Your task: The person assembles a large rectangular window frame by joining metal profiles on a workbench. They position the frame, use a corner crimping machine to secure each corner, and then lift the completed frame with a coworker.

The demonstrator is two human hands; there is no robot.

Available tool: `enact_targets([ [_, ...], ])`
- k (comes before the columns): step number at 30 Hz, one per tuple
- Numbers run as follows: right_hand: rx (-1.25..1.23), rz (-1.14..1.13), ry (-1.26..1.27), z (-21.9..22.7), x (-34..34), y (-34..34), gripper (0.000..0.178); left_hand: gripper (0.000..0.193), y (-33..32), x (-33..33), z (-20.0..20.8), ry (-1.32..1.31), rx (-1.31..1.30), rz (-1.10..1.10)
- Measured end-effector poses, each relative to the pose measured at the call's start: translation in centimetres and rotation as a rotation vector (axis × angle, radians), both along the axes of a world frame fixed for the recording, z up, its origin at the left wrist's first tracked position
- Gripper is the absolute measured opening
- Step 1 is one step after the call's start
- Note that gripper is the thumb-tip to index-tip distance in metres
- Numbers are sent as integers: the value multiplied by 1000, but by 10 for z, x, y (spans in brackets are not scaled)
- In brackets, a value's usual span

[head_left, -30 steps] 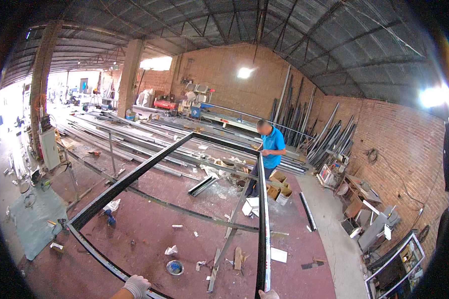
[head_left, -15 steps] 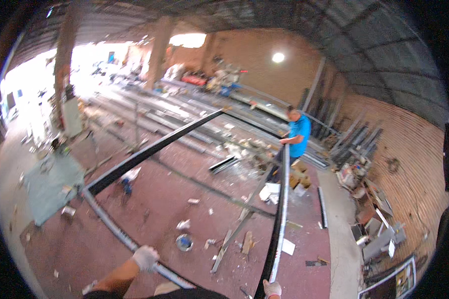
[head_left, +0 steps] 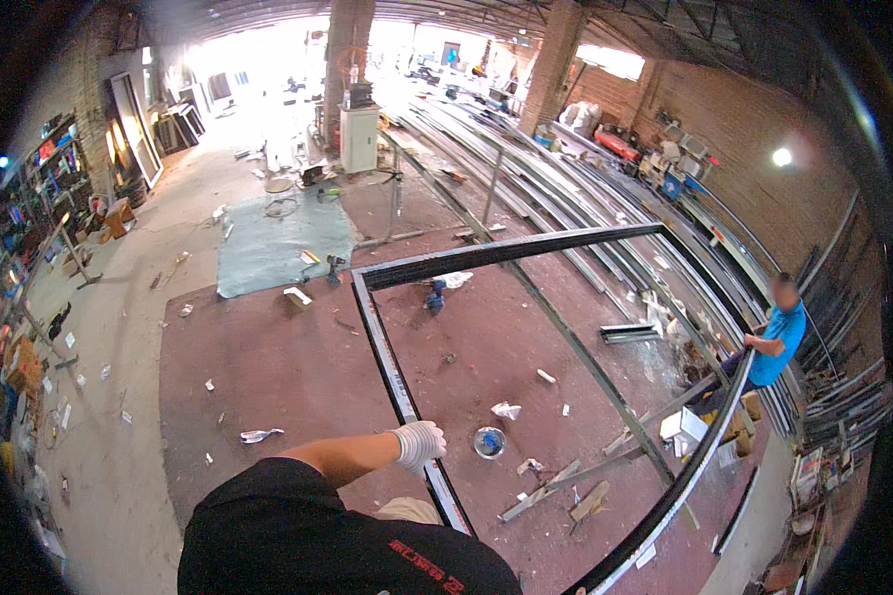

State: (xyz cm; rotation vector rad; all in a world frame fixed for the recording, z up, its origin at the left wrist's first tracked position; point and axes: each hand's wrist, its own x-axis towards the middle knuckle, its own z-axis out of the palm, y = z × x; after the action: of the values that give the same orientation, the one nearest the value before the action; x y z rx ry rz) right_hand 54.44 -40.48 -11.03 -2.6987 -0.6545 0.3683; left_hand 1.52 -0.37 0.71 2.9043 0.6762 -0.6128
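Observation:
A large rectangular metal frame (head_left: pixel 380 342), black with silvery faces, spans the space ahead of me. My left hand (head_left: pixel 419 445), in a pale glove, is closed around its near left bar. That arm comes across from a black sleeve. My right hand is outside the picture; the right bar of the frame runs down to the lower edge. Over at the right, a co-worker (head_left: pixel 776 337) in a blue shirt has hands on the frame's right bar. A metal bowl (head_left: pixel 488 442) with something blue in it sits on the reddish floor, inside the frame's outline.
Beneath the frame runs a long thin rail (head_left: pixel 585 365). Wood scraps (head_left: pixel 589 503) and short dark profiles (head_left: pixel 629 333) lie about. Long metal bars (head_left: pixel 526 169) fill the back. A green-grey sheet (head_left: pixel 283 238), a drill (head_left: pixel 335 268) and a pale cabinet (head_left: pixel 359 139) are at the left.
My view has swung left, so the frame and co-worker appear farther right. My right hand, earlier on the frame's right bar, has left the picture. My left hand still grips the near left bar.

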Motion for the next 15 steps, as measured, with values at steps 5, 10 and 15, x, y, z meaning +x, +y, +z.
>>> enact_targets([
  [5,68,-31,-83,-9,0,-8,79,57,-2,0,1,17,-8,9],
  [10,47,-49,-43,-10,-2,-3,77,59,4,2,-2,23,22,-20],
  [15,-4,-36,-52,6,-12,4,77,58,5,3,3,40,-2,-3],
])
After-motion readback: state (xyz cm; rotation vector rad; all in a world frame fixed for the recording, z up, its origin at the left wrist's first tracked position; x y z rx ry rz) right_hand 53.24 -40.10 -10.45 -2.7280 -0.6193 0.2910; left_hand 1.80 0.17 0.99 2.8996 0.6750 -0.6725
